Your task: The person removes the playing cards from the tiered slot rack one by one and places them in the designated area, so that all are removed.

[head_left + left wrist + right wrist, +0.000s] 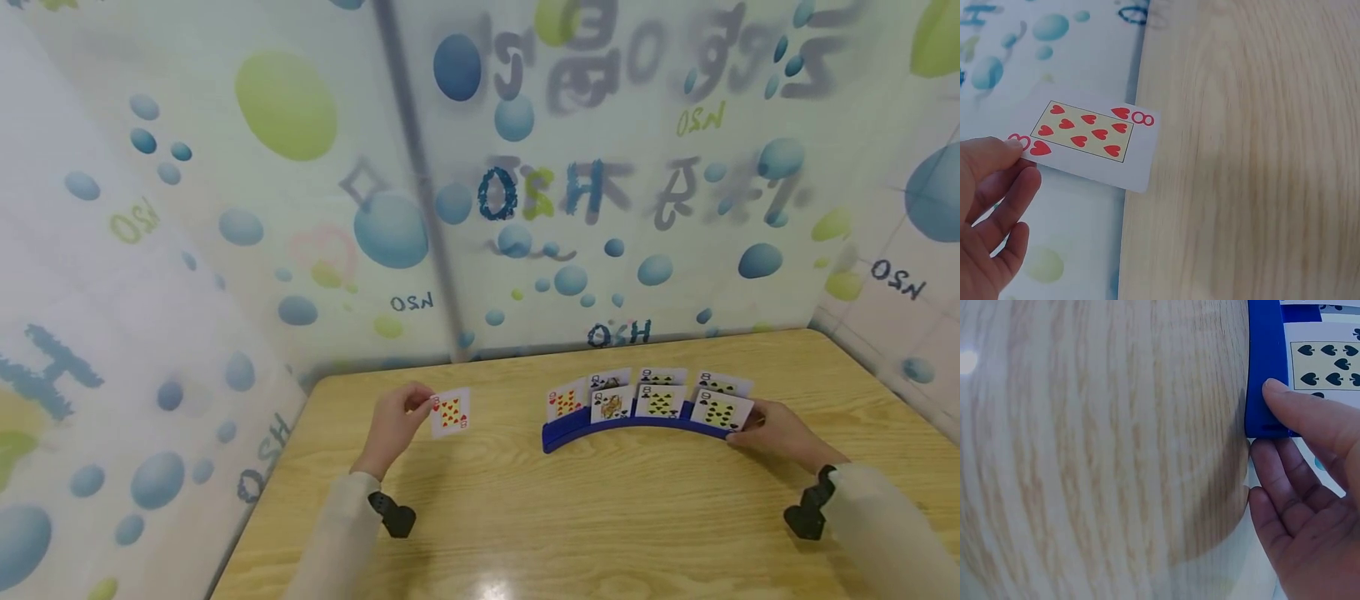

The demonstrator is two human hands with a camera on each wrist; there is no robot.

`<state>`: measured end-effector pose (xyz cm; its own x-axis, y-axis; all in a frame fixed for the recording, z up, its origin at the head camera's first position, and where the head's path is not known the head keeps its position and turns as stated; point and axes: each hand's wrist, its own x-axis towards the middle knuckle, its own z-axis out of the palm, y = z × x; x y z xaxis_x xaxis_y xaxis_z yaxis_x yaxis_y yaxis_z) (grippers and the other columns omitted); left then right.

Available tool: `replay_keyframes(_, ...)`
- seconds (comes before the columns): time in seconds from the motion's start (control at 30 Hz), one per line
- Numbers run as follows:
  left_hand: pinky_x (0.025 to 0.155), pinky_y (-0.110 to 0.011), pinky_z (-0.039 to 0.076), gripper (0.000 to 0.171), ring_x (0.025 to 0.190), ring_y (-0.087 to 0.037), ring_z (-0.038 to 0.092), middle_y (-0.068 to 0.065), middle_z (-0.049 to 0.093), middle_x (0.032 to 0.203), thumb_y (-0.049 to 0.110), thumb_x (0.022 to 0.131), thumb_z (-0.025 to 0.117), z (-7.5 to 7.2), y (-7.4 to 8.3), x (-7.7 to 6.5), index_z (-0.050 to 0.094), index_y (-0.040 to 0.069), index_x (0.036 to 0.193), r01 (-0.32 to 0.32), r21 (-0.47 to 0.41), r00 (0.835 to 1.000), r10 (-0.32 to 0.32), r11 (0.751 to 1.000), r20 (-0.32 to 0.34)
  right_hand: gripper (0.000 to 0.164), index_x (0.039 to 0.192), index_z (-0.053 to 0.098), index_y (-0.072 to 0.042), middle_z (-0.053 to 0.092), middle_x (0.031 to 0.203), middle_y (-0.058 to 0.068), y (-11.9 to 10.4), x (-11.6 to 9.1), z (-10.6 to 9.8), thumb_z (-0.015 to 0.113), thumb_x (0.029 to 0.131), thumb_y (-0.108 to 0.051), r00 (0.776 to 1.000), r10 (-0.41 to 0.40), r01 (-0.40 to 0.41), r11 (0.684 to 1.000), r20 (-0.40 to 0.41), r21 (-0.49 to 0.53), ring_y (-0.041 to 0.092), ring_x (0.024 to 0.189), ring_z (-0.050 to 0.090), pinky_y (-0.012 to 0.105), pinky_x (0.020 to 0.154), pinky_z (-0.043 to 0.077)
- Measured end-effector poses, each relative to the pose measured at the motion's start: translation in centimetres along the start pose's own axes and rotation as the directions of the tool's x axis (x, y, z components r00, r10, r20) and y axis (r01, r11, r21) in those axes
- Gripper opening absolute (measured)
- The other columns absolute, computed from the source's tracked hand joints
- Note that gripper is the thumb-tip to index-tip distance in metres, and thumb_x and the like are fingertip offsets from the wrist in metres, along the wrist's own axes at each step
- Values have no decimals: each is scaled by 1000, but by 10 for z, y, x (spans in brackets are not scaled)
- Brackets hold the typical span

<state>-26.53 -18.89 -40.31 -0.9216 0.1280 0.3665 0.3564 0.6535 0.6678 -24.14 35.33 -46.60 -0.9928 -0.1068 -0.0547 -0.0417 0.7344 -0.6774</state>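
In the head view my left hand (392,423) pinches an eight of hearts playing card (451,413) by one edge, face toward me, above the left part of the table. The left wrist view shows the thumb lying over the corner of this card (1082,132). A curved blue card holder (630,422) stands to the right with two rows of cards. My right hand (787,435) grips its right end; in the right wrist view the thumb (1310,412) presses the front of the holder (1267,412), the other fingers curled beyond its end.
In the holder are a red-suited card (566,402) at the left end, a face card (611,404) and several black-suited cards, one of them a spade card (720,411) at the right. The wooden table (525,508) meets a wall covering (360,333) printed with blue and green drops.
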Motion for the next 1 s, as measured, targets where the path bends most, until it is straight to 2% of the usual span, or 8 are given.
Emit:
replay_keyframes(0.17, 73, -40, 47, 9, 77, -19, 59, -5, 64, 85, 8, 86, 63, -24, -13, 3, 66, 6, 95, 19, 79, 999, -21, 997, 28, 67, 114, 45, 20, 61, 93, 19, 0, 1, 0, 76, 75, -25, 1000, 10, -10, 1000, 8, 3, 28, 84, 58, 39, 69, 47)
replay_keyframes(0.37, 79, -45, 47, 12, 90, -29, 60, -12, 64, 94, 8, 89, 59, -55, -32, 9, 63, 2, 99, 15, 157, 993, -33, 987, 116, 67, 114, 45, 20, 61, 92, 19, -2, -1, -1, 76, 75, -25, 1000, 11, -11, 1000, 11, 6, 28, 84, 58, 38, 69, 47)
replay_keyframes(0.47, 79, -45, 47, 12, 92, -30, 60, -12, 64, 96, 9, 90, 58, -70, -42, 10, 63, 2, 98, 6, 200, 989, -36, 980, 147, 67, 114, 45, 20, 60, 92, 19, -3, -1, -1, 75, 75, -25, 1000, 13, -13, 1000, 14, 3, 28, 84, 58, 39, 69, 47)
replay_keyframes(0.67, 73, -44, 49, 8, 82, -29, 60, -13, 64, 89, 2, 85, 62, -94, -57, 13, 63, -1, 92, -16, 168, 983, -15, 986, 182, 64, 113, 45, 21, 60, 91, 19, -6, -1, -1, 75, 76, -22, 1000, 24, -24, 1000, 11, 3, 28, 83, 57, 38, 69, 46)
replay_keyframes(0.8, 71, -41, 48, 11, 80, -25, 58, -13, 61, 90, 2, 86, 61, -103, -67, 12, 61, -3, 95, 28, 128, 974, -57, 991, 221, 63, 113, 44, 22, 60, 91, 19, -8, -2, -3, 74, 77, -20, 999, 37, -37, 999, 12, -2, 29, 84, 57, 39, 69, 46)
replay_keyframes(1.0, 71, -41, 49, 18, 82, -28, 59, -16, 60, 94, 3, 86, 60, -110, -78, 6, 58, -6, 101, 70, 143, 964, -104, 987, 246, 65, 114, 44, 21, 60, 92, 19, -5, -1, -2, 74, 77, -22, 999, 39, -39, 999, 12, 1, 29, 84, 57, 38, 69, 46)
